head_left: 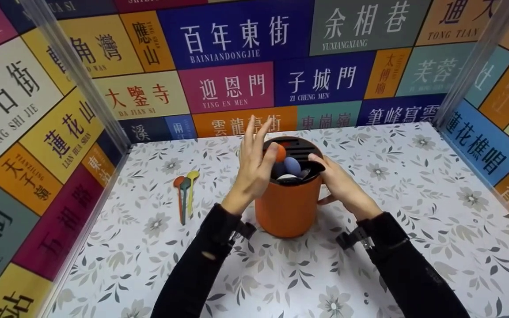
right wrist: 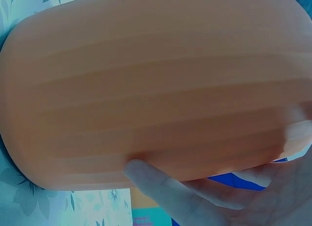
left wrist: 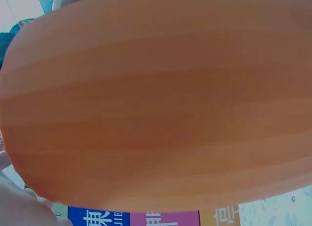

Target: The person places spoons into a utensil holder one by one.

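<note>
An orange bucket (head_left: 287,210) with a side handle (head_left: 326,199) stands upright between both hands. Its black slotted top (head_left: 301,143) has an opening in front, where a rounded orange piece (head_left: 279,153) and a rounded blue piece (head_left: 292,166) show. My left hand (head_left: 253,165) is at the left rim, fingers straight and pointing up, thumb beside the orange piece. On the right, my right hand (head_left: 340,181) holds the bucket, thumb at the rim and fingers along the side. In the right wrist view one fingertip (right wrist: 139,168) touches the bucket wall. What lies deeper inside is hidden.
Three small spoons, orange (head_left: 178,182), dark green (head_left: 185,184) and yellow (head_left: 192,176), lie side by side on the floral tabletop (head_left: 148,265), left of the bucket. Printed panels (head_left: 234,39) wall in the table at the back and both sides.
</note>
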A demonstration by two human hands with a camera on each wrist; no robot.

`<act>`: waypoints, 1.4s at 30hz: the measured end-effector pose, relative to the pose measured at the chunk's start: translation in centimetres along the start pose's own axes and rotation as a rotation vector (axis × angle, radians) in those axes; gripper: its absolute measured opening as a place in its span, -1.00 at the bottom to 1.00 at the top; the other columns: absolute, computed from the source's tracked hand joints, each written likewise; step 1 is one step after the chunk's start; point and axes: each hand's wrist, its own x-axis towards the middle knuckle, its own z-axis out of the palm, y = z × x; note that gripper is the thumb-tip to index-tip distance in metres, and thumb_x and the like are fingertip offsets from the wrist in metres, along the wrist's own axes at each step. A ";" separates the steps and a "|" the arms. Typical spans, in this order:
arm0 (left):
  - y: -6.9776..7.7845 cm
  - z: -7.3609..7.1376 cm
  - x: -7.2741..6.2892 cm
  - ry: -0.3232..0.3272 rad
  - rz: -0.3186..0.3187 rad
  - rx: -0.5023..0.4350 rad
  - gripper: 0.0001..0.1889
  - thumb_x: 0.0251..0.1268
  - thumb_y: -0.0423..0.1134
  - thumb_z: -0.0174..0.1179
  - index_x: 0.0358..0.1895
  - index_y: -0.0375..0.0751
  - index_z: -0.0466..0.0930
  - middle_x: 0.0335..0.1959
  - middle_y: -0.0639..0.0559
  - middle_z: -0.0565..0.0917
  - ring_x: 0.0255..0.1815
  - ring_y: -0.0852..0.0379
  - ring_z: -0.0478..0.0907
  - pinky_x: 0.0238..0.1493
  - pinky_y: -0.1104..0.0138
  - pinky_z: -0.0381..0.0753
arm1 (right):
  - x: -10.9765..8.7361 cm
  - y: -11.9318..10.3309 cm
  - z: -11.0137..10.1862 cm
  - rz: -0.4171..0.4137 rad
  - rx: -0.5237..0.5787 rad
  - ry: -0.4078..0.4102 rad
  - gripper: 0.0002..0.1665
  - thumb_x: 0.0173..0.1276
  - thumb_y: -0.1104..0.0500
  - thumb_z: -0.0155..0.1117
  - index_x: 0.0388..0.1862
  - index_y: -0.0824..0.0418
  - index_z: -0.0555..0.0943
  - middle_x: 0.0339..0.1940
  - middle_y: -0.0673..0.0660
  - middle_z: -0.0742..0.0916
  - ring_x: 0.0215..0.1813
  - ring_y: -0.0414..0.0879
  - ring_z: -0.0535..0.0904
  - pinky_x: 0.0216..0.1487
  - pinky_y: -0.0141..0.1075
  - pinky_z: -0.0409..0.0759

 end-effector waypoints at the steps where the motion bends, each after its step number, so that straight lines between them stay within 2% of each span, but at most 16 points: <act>1: -0.2 -0.1 0.0 -0.008 -0.022 0.005 -0.11 0.52 0.52 -0.44 0.71 0.05 0.10 0.75 -0.07 -0.23 0.73 -0.12 -0.22 0.58 -0.28 -0.24 | 0.0 0.0 0.0 0.002 0.000 0.000 -0.04 0.58 -0.47 -0.10 0.75 -0.02 0.09 0.52 0.32 0.43 0.41 0.28 0.43 -0.17 0.21 0.73; 6: -1.4 -0.5 -0.1 -0.041 -0.122 -0.004 -0.07 0.47 0.57 -0.48 0.74 0.12 -0.05 0.76 -0.02 -0.33 0.74 -0.13 -0.32 0.59 -0.24 -0.37 | 0.1 0.0 0.0 0.019 0.004 -0.002 -0.05 0.57 -0.48 -0.11 0.76 -0.08 0.05 0.58 0.29 0.37 0.43 0.28 0.41 -0.14 0.24 0.72; 9: -2.3 -0.7 -0.3 -0.049 -0.151 -0.016 -0.06 0.47 0.58 -0.49 0.74 0.12 -0.08 0.76 -0.01 -0.35 0.74 -0.13 -0.36 0.59 -0.25 -0.40 | 0.0 0.0 0.0 0.019 0.003 0.001 -0.06 0.58 -0.47 -0.11 0.76 -0.11 0.05 0.59 0.29 0.36 0.45 0.31 0.41 -0.14 0.24 0.72; 12: -3.2 -1.0 -0.4 -0.042 -0.173 -0.013 -0.12 0.53 0.51 -0.46 0.74 0.12 -0.07 0.76 -0.01 -0.34 0.74 -0.11 -0.35 0.59 -0.27 -0.37 | -0.1 0.1 0.0 0.013 0.002 0.007 -0.05 0.58 -0.46 -0.10 0.76 -0.06 0.06 0.58 0.30 0.38 0.46 0.32 0.41 -0.14 0.24 0.72; 15: -4.2 -1.3 -0.5 -0.024 -0.198 0.001 -0.23 0.63 0.35 -0.39 0.74 0.10 -0.05 0.76 -0.02 -0.31 0.74 -0.13 -0.32 0.59 -0.27 -0.33 | 0.0 0.1 0.1 0.012 0.003 0.012 -0.05 0.58 -0.45 -0.09 0.75 -0.02 0.08 0.57 0.30 0.38 0.45 0.32 0.42 -0.15 0.23 0.73; 19: -5.8 -2.0 -0.8 -0.004 -0.240 0.018 -0.28 0.65 0.21 -0.31 0.74 0.05 -0.03 0.76 -0.05 -0.30 0.74 -0.15 -0.32 0.59 -0.26 -0.32 | 0.0 0.1 0.2 0.016 0.005 0.015 -0.05 0.58 -0.45 -0.08 0.75 -0.03 0.07 0.58 0.29 0.38 0.45 0.32 0.42 -0.17 0.22 0.73; 24: -7.9 -2.9 -1.2 0.015 -0.323 0.046 -0.29 0.65 0.17 -0.26 0.73 0.00 0.01 0.75 -0.13 -0.25 0.73 -0.20 -0.30 0.59 -0.26 -0.30 | -0.1 -0.1 0.2 0.016 0.004 0.010 -0.05 0.59 -0.44 -0.09 0.76 -0.07 0.03 0.62 0.29 0.33 0.48 0.34 0.39 -0.15 0.26 0.72; 28: -9.3 -3.6 -1.7 0.007 -0.377 0.066 -0.30 0.68 0.16 -0.24 0.73 0.00 0.01 0.75 -0.18 -0.24 0.72 -0.25 -0.29 0.58 -0.30 -0.27 | -0.1 -0.2 0.2 0.019 0.005 0.008 -0.07 0.60 -0.43 -0.10 0.77 -0.07 0.02 0.63 0.29 0.31 0.49 0.34 0.37 -0.15 0.26 0.72; 30: -10.0 -4.0 -1.8 0.010 -0.392 0.106 -0.31 0.68 0.16 -0.23 0.72 0.00 0.03 0.74 -0.19 -0.22 0.72 -0.26 -0.27 0.58 -0.28 -0.26 | 0.0 -0.2 0.2 0.019 0.004 0.008 -0.07 0.60 -0.42 -0.10 0.77 -0.06 0.02 0.64 0.29 0.30 0.50 0.34 0.36 -0.14 0.27 0.71; 36: -12.7 -5.1 -2.0 0.017 -0.407 0.341 -0.31 0.68 0.17 -0.20 0.69 -0.06 0.11 0.73 -0.26 -0.13 0.71 -0.27 -0.24 0.61 -0.19 -0.37 | 0.1 -0.1 0.3 0.016 0.006 0.012 -0.07 0.60 -0.42 -0.09 0.76 -0.05 0.04 0.62 0.29 0.32 0.49 0.35 0.37 -0.15 0.28 0.71; 42: -15.2 -6.3 -2.3 0.005 -0.461 0.444 -0.32 0.68 0.16 -0.17 0.68 -0.09 0.14 0.71 -0.33 -0.09 0.71 -0.30 -0.23 0.59 -0.25 -0.37 | 0.1 0.0 0.2 0.009 0.000 0.019 -0.08 0.60 -0.42 -0.09 0.74 -0.02 0.09 0.56 0.29 0.39 0.45 0.31 0.43 -0.19 0.21 0.74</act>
